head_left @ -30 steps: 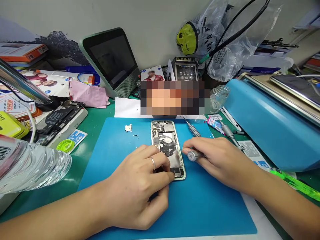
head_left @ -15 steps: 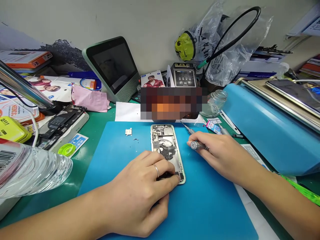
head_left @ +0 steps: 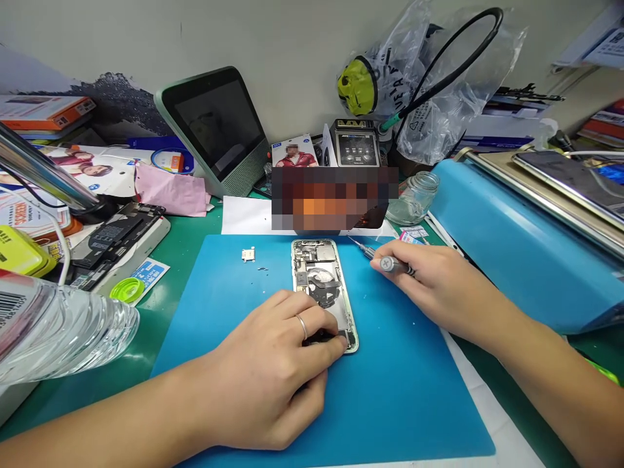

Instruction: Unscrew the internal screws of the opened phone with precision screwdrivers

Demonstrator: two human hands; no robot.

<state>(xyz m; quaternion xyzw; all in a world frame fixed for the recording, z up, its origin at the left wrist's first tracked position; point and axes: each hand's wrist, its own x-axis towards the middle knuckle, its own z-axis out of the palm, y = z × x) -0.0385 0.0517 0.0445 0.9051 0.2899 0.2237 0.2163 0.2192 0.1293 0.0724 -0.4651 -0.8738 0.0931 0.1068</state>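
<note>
Left hand on opened phone, right hand round a screwdriver

- Nearest: two bare forearms (head_left: 121,406), cut off by the frame, left one at lower left, right one at the right
- Left hand (head_left: 277,370), one ring (head_left: 301,327), fingers bent down over the near end of the phone (head_left: 325,289); fingertips partly hidden, cannot tell whether they pinch anything
- Blue mat (head_left: 390,396): broad open stretch from the phone's near end towards the right hand; narrower gap between phone and right fingers
- Phone, one, lies insides up on the mat, far end close to the mat's far edge; near end partly covered by the hand
- Right hand (head_left: 433,286) well apart from the phone, fingers closed on one screwdriver (head_left: 390,265), round butt towards the camera; its tip hidden
- Second screwdriver (head_left: 361,248) shows thin tip only past those fingers; cannot tell whether touched
- Left of phone: one small metal plate (head_left: 248,254), several dark specks (head_left: 263,268), too tiny to count
- Left: one clear bottle (head_left: 68,325), cut off
- Beyond the mat: white paper (head_left: 244,214), one glass jar (head_left: 414,198), pixelated patch (head_left: 331,198) hiding what stands there
- Farthest: one dark screen (head_left: 214,123), leaning back
</note>
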